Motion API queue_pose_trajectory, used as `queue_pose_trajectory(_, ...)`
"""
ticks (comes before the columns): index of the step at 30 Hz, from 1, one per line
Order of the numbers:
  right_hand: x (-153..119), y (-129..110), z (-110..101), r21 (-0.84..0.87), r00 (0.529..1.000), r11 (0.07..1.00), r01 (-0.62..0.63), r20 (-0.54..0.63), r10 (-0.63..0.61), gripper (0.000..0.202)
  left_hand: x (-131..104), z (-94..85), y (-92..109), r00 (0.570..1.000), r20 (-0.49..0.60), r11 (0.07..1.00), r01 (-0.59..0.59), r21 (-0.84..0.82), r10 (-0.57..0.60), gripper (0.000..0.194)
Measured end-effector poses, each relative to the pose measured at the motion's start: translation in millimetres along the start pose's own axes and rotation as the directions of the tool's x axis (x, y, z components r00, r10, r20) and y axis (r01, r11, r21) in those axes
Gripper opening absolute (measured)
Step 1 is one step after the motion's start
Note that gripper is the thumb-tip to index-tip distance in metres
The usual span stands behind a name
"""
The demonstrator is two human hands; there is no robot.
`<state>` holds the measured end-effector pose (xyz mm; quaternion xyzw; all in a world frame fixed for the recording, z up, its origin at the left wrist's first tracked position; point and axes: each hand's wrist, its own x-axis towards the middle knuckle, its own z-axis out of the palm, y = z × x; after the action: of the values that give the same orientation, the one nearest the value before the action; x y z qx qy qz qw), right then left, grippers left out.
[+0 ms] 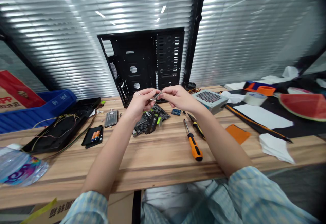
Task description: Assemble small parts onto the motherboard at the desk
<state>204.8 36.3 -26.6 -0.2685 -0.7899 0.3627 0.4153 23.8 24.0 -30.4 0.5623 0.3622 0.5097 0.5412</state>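
Observation:
My left hand point(143, 102) and my right hand point(177, 96) meet over the middle of the table, fingers pinched together. Between them runs a thin grey-white cable point(153, 99), partly hidden by the fingers, and a pale strand of it shows above my left hand. Below lies a green and black motherboard point(163, 112). A small blue circuit board point(176, 111) sits just under my right hand. Closer to me are an orange-handled screwdriver point(195, 147) and pliers point(198, 127), partly covered by my right forearm.
Behind the hands stands a black computer case point(142, 57). A power supply point(210, 100) is at right, beside an orange card point(237, 134). At left are a hard drive point(111, 118), a black tray with batteries point(93, 137), a black panel point(54, 132), a blue bin point(58, 100) and a plastic bottle point(22, 166).

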Motion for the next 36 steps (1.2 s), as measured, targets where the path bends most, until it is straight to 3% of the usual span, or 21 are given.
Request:
queue_pose_trajectory(14,0.7,6.2,9.4,-0.378,1.000,0.926,-0.009,-0.006,0.007,0.032,-4.0,5.6,4.3,0.996,0.029,0.989,0.089,-0.115,-0.086,0.032)
queue_pose_trajectory(25,-1.3,4.1,12.9,-0.421,0.999,0.906,-0.038,-0.009,0.037,0.032,-5.5,7.0,4.3,0.995,0.052,0.991,0.093,-0.094,-0.089,0.028)
queue_pose_trajectory(29,-2.4,1.9,9.8,-0.356,0.995,0.934,-0.042,0.075,0.073,0.027,-6.3,7.2,4.8,0.994,0.066,0.993,0.089,-0.073,-0.084,0.030)
queue_pose_trajectory(32,-5.1,-1.4,3.2,-0.287,0.967,0.953,-0.098,0.199,0.160,0.021,-6.7,6.3,5.1,0.993,0.084,0.994,0.086,-0.061,-0.081,0.031)
queue_pose_trajectory(36,-10.0,-6.4,-11.8,-0.254,0.917,0.958,-0.134,0.336,0.217,0.034,-7.8,6.0,5.7,0.992,0.100,0.996,0.077,-0.042,-0.073,0.032)
